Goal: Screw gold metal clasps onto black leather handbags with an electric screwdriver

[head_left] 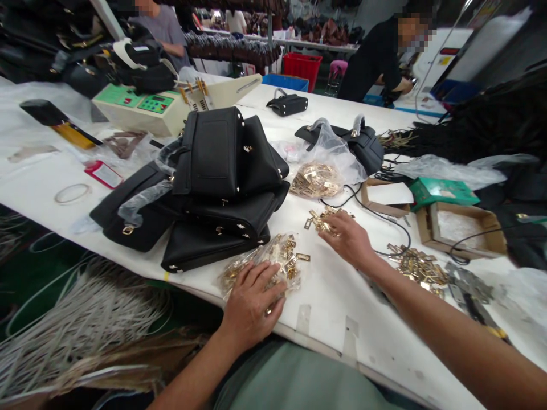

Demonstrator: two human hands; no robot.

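Note:
My left hand (pixel 256 299) curves over the near side of a clear plastic bag (pixel 235 270) of gold metal buckles, with its fingers and thumb on the bag. Gold buckles (pixel 293 265) spill from the bag's right side. Farther right, my right hand (pixel 348 236) reaches onto a small loose pile of gold rectangular buckles (pixel 318 219). Its fingers are stretched over the pile, and their tips are partly hidden among the pieces. Just behind the left hand, several black handbags (pixel 209 154) lie stacked, their handles wrapped in clear plastic.
Another bag of buckles (pixel 316 179) sits behind the right hand. To the right are a buckle heap (pixel 419 267), pliers (pixel 474 302), an open carton (pixel 465 228) and a black cable (pixel 405 230). A machine (pixel 141 108) stands back left; a person (pixel 371 62) works across the table.

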